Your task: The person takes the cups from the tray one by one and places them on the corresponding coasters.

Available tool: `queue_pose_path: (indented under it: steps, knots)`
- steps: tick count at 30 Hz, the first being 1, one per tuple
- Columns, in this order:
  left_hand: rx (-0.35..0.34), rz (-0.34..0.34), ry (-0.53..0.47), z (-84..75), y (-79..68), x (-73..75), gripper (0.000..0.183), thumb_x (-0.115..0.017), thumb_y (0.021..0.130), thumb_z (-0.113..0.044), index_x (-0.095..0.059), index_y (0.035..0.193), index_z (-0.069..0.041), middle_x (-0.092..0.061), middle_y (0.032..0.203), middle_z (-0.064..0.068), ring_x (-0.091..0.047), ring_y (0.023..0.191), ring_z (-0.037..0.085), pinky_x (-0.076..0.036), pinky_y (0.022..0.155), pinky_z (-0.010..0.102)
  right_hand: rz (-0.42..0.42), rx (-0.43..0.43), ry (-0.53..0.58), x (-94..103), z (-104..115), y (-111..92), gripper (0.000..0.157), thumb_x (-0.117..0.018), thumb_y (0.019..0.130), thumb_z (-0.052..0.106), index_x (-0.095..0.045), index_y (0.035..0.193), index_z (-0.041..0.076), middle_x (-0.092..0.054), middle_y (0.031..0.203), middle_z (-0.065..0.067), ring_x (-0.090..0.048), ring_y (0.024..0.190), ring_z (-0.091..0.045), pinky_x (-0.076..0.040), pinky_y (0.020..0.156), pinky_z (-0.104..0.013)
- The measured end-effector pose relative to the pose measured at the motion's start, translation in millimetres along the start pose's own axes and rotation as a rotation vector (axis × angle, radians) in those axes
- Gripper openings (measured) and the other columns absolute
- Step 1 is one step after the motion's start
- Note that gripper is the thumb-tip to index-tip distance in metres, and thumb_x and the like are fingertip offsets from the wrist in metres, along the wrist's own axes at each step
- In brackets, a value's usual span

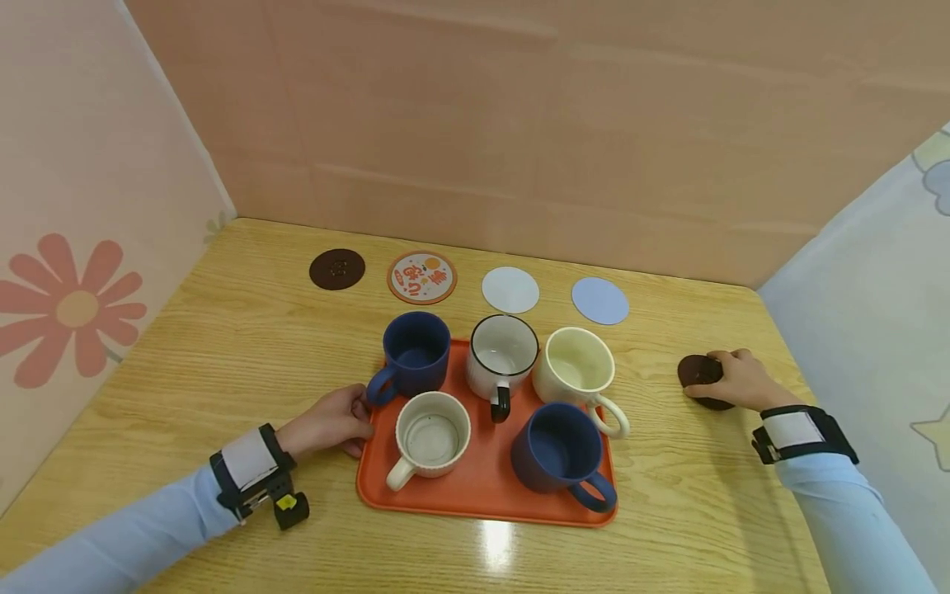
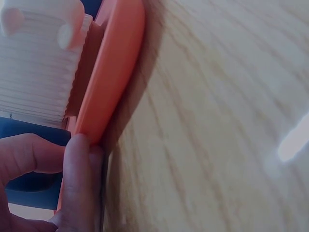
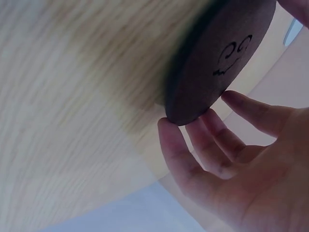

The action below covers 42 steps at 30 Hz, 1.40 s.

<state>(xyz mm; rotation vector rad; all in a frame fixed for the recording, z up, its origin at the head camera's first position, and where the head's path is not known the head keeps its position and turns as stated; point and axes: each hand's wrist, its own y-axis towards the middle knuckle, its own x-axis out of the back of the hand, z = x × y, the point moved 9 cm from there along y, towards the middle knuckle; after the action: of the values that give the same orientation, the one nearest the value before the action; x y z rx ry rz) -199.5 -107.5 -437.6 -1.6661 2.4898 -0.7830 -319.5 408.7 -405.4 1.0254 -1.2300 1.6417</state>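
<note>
Dark brown coaster (image 1: 696, 370) in the right hand (image 1: 742, 381), at the right of the frame, well apart from the orange tray (image 1: 482, 469) in the centre.

The right hand is the nearer one: its thumb and fingertips pinch the coaster's edge, over the counter (image 1: 223, 346); whether the coaster fully leaves the surface, I cannot tell. The left hand (image 1: 334, 422) is on the other side, and it grips the left rim of the tray, whose long axis runs from left to right. Between the coaster and the left hand stand the mugs, the cream mug (image 1: 574, 363) being the nearest to the coaster. The coaster is thin and round, so it has no long axis; the right wrist view shows a darker line drawing on its face.
</note>
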Motion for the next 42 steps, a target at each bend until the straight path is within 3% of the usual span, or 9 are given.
queue_pose_path:
  steps: [42]
  knots:
    - [0.006, 0.007, -0.019, 3.3, 1.6, -1.3, 0.036, -0.057, 0.073, 0.002, -0.043, 0.106, 0.009, -0.049, 0.076, 0.009, -0.056, 0.056, 0.016, -0.052, 0.052, 0.031, 0.03, -0.015, -0.005, 14.0, 12, 55, 0.09, -0.059, 0.079, 0.049, -0.032, 0.124, -0.024, -0.029, 0.118, -0.048, -0.034, 0.104, -0.06, -0.036, 0.083, -0.065]
